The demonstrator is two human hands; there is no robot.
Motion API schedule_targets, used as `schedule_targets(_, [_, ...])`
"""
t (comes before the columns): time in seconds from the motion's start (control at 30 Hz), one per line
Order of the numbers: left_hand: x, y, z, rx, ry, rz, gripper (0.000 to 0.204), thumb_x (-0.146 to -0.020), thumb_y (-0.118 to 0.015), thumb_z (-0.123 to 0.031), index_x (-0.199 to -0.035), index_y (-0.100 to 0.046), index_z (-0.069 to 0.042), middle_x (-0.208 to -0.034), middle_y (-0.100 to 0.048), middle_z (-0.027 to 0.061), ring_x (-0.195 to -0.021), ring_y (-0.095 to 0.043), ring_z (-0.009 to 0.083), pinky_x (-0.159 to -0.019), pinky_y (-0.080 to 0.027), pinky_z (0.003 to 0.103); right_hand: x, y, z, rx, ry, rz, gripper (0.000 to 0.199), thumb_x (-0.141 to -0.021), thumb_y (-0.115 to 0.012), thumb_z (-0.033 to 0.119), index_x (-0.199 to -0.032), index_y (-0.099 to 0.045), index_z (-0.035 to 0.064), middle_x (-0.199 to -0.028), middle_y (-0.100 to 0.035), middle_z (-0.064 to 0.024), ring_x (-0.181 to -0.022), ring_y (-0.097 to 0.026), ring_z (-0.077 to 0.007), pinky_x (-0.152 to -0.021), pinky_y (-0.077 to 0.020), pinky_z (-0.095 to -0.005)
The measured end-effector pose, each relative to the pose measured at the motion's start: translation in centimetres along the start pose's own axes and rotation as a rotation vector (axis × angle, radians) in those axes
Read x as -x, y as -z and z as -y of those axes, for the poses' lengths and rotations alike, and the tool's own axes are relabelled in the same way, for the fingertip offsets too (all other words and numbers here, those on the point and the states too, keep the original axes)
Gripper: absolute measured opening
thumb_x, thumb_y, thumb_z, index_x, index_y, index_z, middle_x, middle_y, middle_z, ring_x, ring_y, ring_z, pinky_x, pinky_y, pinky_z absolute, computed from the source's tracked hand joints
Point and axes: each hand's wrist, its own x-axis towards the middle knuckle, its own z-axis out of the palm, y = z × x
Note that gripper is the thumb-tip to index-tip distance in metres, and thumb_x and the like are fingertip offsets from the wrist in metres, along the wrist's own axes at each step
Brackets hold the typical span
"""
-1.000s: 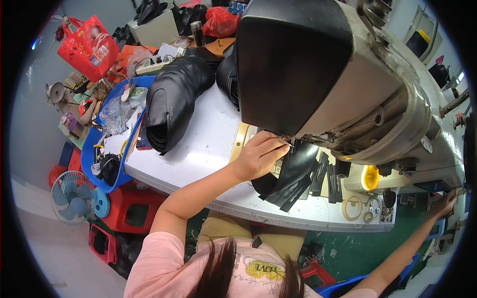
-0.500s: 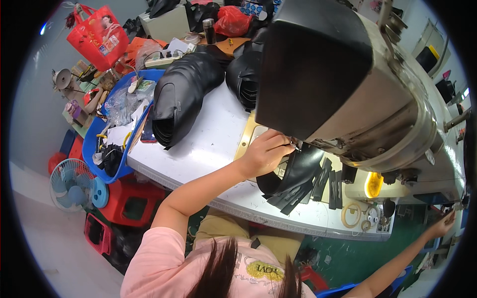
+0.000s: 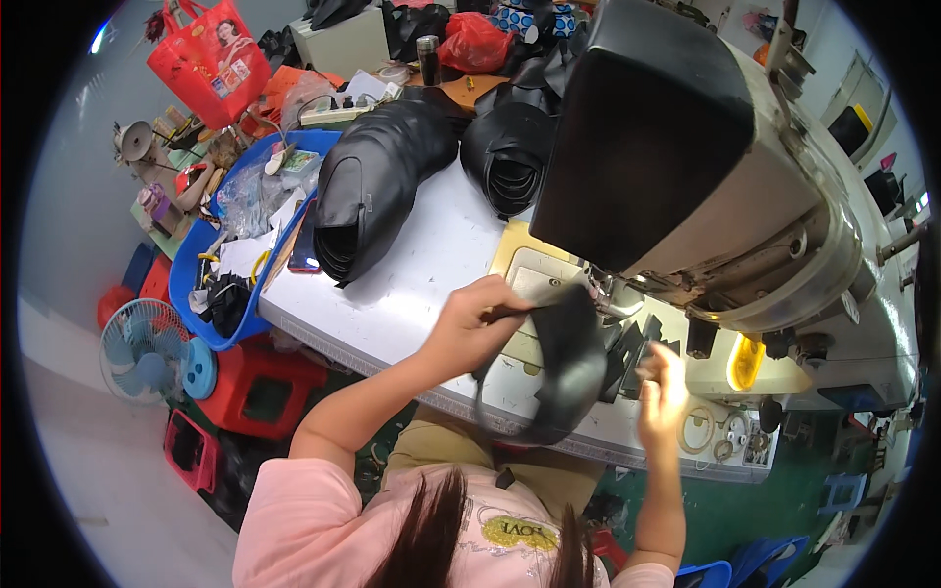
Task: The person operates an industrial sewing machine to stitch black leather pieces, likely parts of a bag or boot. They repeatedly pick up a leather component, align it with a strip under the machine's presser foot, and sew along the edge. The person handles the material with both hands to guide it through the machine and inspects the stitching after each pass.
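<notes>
In front of the sewing machine (image 3: 676,157) I hold a curved black leather piece (image 3: 573,377), which looks like a shoe upper. My left hand (image 3: 478,323) pinches its upper left edge, and the piece hangs in a loop, smeared by motion, over the table's front edge. To its right my right hand (image 3: 661,390) is raised near several flat black strips (image 3: 627,358); its fingers are blurred, and whether they hold anything does not show. Left of the machine's needle area lie two rolled stacks of black shoe uppers (image 3: 368,191).
A blue basin (image 3: 183,284) with plastic bags and scissors stands at the table's left end. A phone (image 3: 306,250) lies beside it. Below are a fan (image 3: 144,351) and a red stool (image 3: 230,392). A yellow lamp-like part (image 3: 747,363) and a wooden ring (image 3: 697,428) sit at the right.
My left hand has drawn the leather piece away from under the machine, toward me. My right hand has come in from the far right to beside it.
</notes>
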Motion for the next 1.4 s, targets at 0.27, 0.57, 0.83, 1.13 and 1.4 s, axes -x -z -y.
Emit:
schedule_targets(0.27, [3.4, 2.9, 0.8, 0.361, 0.591, -0.022, 0.016, -0.074, -0.062, -0.008, -0.088, -0.06, -0.002, -0.084, -0.061, 0.007, -0.076, -0.058, 0.015, -0.069, -0.048, 0.027, -2.3, -9.1, 4.9, 0.079, 0.291, -0.091, 0.031, -0.064, -0.072, 0.01, -0.085, -0.051, 0.0027, -0.075, -0.05, -0.0101, -0.058, -0.054, -0.0248, -0.047, -0.0441, -0.0315])
schedule_targets(0.57, [2.9, 5.7, 0.2, 0.281, 0.245, -0.039, 0.012, -0.074, -0.059, 0.001, -0.086, -0.062, 0.001, -0.086, -0.058, 0.0059, -0.077, -0.055, 0.0117, -0.068, -0.043, 0.022, -2.3, -9.5, 4.3, -0.015, 0.28, -0.173, 0.024, -0.06, -0.072, -0.001, -0.073, -0.052, 0.0027, -0.066, -0.049, -0.0097, -0.053, -0.05, -0.0232, -0.044, -0.0397, -0.0296])
schedule_targets(0.83, [0.0, 7.4, 5.4, -0.476, -0.281, -0.139, 0.023, -0.069, -0.064, -0.008, -0.092, -0.061, -0.003, -0.094, -0.058, 0.0098, -0.089, -0.054, 0.0254, -0.079, -0.043, 0.031, 0.6, -6.4, -1.4, -0.102, -0.001, -0.286, 0.012, -0.072, -0.059, -0.008, -0.072, -0.049, -0.0013, -0.07, -0.041, -0.0068, -0.056, -0.042, -0.0131, -0.052, -0.0378, -0.0209])
schedule_targets(1.13, [1.3, 17.3, 10.1, 1.069, 0.311, -1.137, 0.025, -0.084, -0.055, -0.012, -0.103, -0.046, 0.002, -0.096, -0.049, 0.0082, -0.095, -0.049, 0.0206, -0.087, -0.041, 0.032, 4.6, -1.5, -6.8, -0.104, -0.207, -0.392, 0.012, -0.082, -0.054, 0.003, -0.073, -0.047, 0.0017, -0.074, -0.038, 0.0003, -0.057, -0.034, -0.0046, -0.05, -0.0286, -0.0173])
schedule_targets(1.4, [-1.6, 20.6, 13.7, 1.018, 0.41, -1.031, 0.025, -0.076, -0.058, -0.007, -0.099, -0.05, -0.003, -0.094, -0.054, 0.0106, -0.088, -0.053, 0.0237, -0.072, -0.044, 0.03, 4.4, -2.0, -6.7, -0.184, -0.168, -0.427, 0.01, -0.083, -0.054, 0.003, -0.075, -0.047, 0.0018, -0.076, -0.04, 0.0005, -0.058, -0.035, -0.0029, -0.051, -0.0293, -0.016])
